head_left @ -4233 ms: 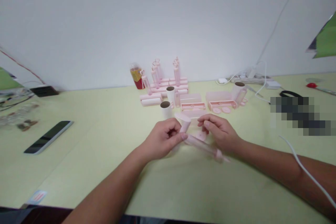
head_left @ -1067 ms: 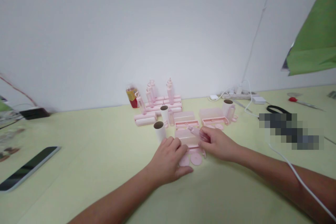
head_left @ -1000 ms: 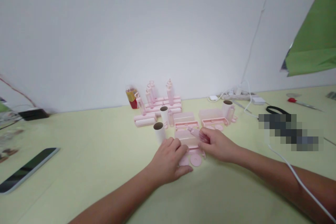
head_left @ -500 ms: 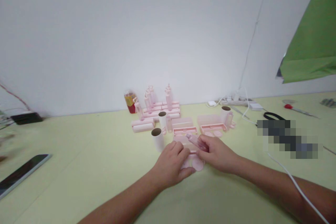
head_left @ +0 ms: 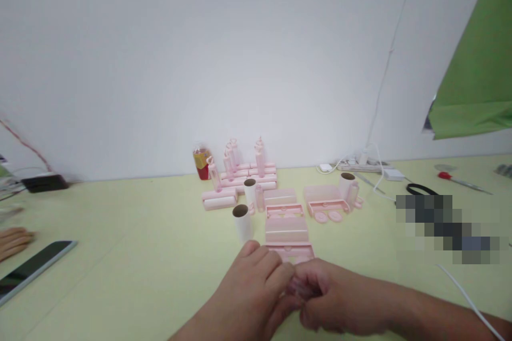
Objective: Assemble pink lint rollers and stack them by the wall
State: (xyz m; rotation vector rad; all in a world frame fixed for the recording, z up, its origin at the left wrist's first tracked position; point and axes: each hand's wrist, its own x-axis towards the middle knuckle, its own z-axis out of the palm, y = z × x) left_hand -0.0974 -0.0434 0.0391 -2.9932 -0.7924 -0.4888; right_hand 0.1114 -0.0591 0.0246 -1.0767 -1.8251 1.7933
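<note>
While both hands [head_left: 256,285] [head_left: 344,295] seemingly pinch a pinkish tube [head_left: 304,289], its long axis is hidden.

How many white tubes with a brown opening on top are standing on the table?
3. One tube stands just beyond the left hand, a second tube behind it, and a third tube farther right, beside a pink bottle. Others may be hidden.

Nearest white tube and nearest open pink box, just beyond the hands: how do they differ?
The tube stands upright; the box lies flat with its lid folded back. The tube is white with a brown inside, while the box is pink. The tube is round, whereas the box is oblong, its near part partly hidden by the hands. Both rest on the table.
</note>
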